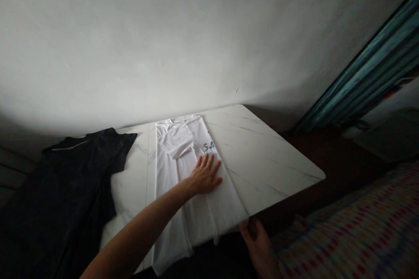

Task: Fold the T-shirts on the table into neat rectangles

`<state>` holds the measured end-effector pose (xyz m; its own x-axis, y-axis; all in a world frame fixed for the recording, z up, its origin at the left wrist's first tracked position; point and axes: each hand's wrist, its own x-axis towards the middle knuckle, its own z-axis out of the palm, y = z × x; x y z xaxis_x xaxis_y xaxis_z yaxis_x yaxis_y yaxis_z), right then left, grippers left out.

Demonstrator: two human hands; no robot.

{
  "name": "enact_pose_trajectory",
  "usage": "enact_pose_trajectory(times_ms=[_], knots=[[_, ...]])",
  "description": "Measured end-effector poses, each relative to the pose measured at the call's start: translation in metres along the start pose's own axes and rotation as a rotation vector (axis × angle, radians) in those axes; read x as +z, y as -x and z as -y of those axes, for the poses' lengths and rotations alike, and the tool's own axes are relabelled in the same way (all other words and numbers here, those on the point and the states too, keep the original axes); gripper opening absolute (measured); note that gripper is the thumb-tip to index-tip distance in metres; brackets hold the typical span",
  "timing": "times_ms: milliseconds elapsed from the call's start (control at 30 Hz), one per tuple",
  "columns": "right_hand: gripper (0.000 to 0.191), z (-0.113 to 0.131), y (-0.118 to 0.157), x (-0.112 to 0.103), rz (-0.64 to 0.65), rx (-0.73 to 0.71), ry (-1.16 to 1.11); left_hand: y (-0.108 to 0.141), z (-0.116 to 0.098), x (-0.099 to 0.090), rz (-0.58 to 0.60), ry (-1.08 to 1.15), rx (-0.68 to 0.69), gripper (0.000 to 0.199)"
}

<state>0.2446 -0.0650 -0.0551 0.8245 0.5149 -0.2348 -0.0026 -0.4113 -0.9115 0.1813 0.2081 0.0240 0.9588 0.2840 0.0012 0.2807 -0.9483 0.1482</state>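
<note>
Marble-patterned surface (262,152) — black T-shirt (68,192) left of the fingers (209,166), white T-shirt (193,196) folded lengthwise beneath them; left hand (204,176) lies open, pressing flat, right hand (257,246) curled at the near edge — grasp unclear.

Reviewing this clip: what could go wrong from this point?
The white T-shirt overhangs the table's near edge and might slide off, with the right hand down beside it. The left hand, pressing flat, could drag the folded sleeve out of place. The black garment also droops off the marble-patterned table and could slip.
</note>
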Motion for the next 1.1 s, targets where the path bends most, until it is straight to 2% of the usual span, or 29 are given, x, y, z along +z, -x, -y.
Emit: enact_pose_trajectory(times_ms=[133,233,367,500,600,733,833,900,933,1000,1033,1100], knots=[[0.059,0.010,0.001,-0.008,0.148,-0.026,0.036,0.022,-0.031,0.006,-0.007,0.039,0.084,0.073],[0.059,0.009,0.007,-0.022,0.163,-0.009,0.069,0.045,-0.058,0.008,-0.016,0.099,0.163,0.073],[0.069,0.009,0.014,-0.032,0.209,0.089,0.058,0.073,-0.091,0.004,-0.015,0.175,0.246,0.069],[0.072,0.012,0.012,-0.031,0.177,0.047,0.049,0.087,-0.105,-0.001,0.012,0.209,0.310,0.065],[0.071,0.010,0.010,-0.028,0.131,0.018,0.091,0.092,-0.106,-0.002,0.014,0.234,0.292,0.062],[0.066,0.003,0.009,-0.031,0.216,-0.005,0.173,0.105,-0.110,-0.011,0.047,0.351,0.303,0.058],[0.064,-0.003,0.007,-0.038,0.296,0.001,0.197,0.130,-0.107,-0.027,0.091,0.499,0.373,0.048],[0.059,-0.012,0.003,-0.045,0.332,-0.013,0.204,0.158,-0.097,-0.032,0.055,0.539,0.283,0.048],[0.056,-0.018,0.001,-0.048,0.342,-0.028,0.206,0.175,-0.089,-0.032,0.003,0.506,0.185,0.052],[0.050,-0.033,-0.003,-0.055,0.344,-0.111,0.223,0.214,-0.071,-0.022,-0.131,0.302,-0.027,0.065],[0.048,-0.041,-0.006,-0.058,0.327,-0.202,0.250,0.234,-0.061,-0.014,-0.184,0.158,-0.080,0.069],[0.043,-0.053,-0.012,-0.063,0.231,-0.510,0.345,0.271,-0.042,0.005,-0.223,-0.114,-0.108,0.071]])
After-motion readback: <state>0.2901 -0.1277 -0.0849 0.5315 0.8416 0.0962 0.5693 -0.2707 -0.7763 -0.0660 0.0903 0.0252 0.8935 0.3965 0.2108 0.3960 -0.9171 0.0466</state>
